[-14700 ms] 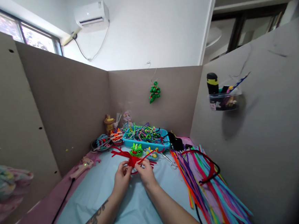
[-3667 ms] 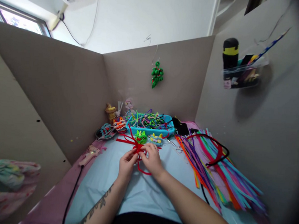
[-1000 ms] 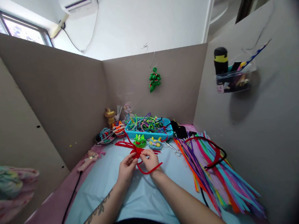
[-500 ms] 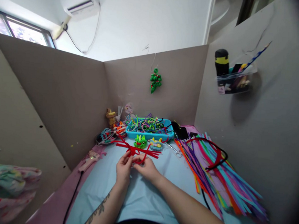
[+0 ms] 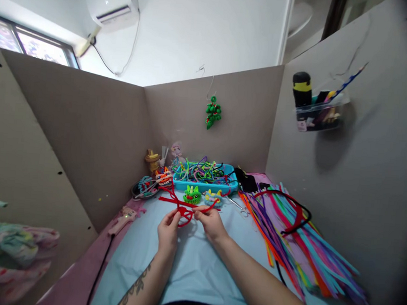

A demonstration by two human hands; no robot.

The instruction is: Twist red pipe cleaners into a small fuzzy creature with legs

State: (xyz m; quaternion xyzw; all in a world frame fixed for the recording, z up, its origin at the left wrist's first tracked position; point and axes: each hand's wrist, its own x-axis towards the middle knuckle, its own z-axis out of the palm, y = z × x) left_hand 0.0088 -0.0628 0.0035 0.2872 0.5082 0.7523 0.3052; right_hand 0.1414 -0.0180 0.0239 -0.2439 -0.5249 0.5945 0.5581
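Observation:
Between my hands is a piece made of red pipe cleaners point(image 5: 184, 212), with a loop below and long ends sticking up to the left. My left hand point(image 5: 168, 227) pinches its left side, thumb against fingers. My right hand point(image 5: 211, 222) is closed on a red pipe cleaner at the loop's right, and that strand's free end points up and right past the fingers. Just beyond, loose straight red pipe cleaners point(image 5: 166, 199) lie on the light blue cover. Behind them sit a green pipe-cleaner animal head point(image 5: 192, 195) and a blue and yellow one point(image 5: 213, 198).
A blue tray point(image 5: 204, 188) of tangled pipe-cleaner pieces stands at the back. Scissors point(image 5: 238, 204) lie right of the heads. Bundles of coloured pipe cleaners point(image 5: 298, 244) spread along the right. A pink glue gun point(image 5: 123, 220) with a black cord lies left. Grey panels point(image 5: 204, 143) enclose the table.
My right hand has moved right and slightly up, away from my left hand, drawing the red strand out. The loop now shows open between the hands. The left hand keeps its pinch.

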